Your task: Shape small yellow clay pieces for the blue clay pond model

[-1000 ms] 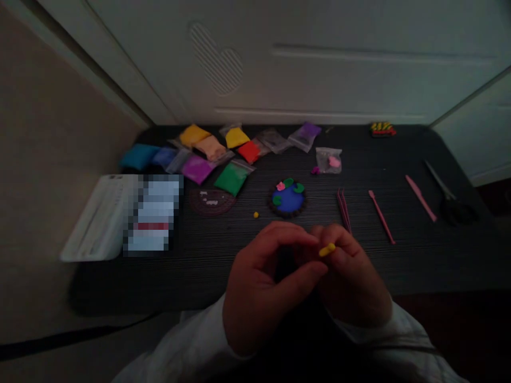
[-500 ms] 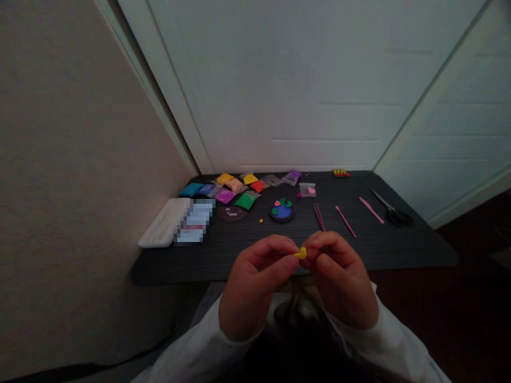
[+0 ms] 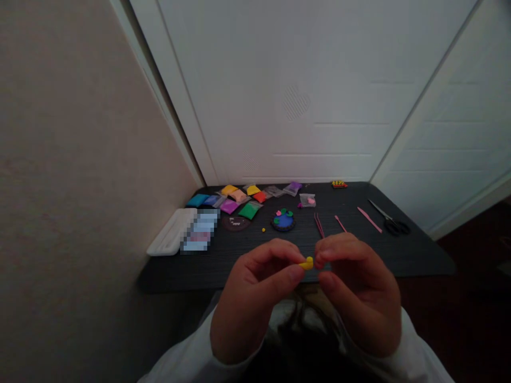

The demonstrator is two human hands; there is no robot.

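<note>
Between the thumb and forefinger of my left hand (image 3: 261,292) is a small yellow clay piece (image 3: 306,263), with a rounded bump on its upper end. My right hand (image 3: 359,292) hovers just right of it, fingers curved and thumb apart, holding nothing I can see. Beyond the hands sits a round clay pond (image 3: 283,221) with a dark rim, a blue middle, green pads and a pink flower. A tiny yellow clay ball (image 3: 263,230) lies left of the pond. Pink tweezers (image 3: 319,225) rest to its right.
Several bags of coloured clay (image 3: 249,210) lie at the back left. A white tray (image 3: 171,233) and a blurred card (image 3: 200,230) are at the left. On the right are pink tools (image 3: 369,219), black-handled scissors (image 3: 395,225) and a small red-yellow piece (image 3: 339,184).
My right hand has moved off the yellow clay piece to the right, its thumb and fingers spreading. The left hand still holds the piece. The view has tilted up slightly.
</note>
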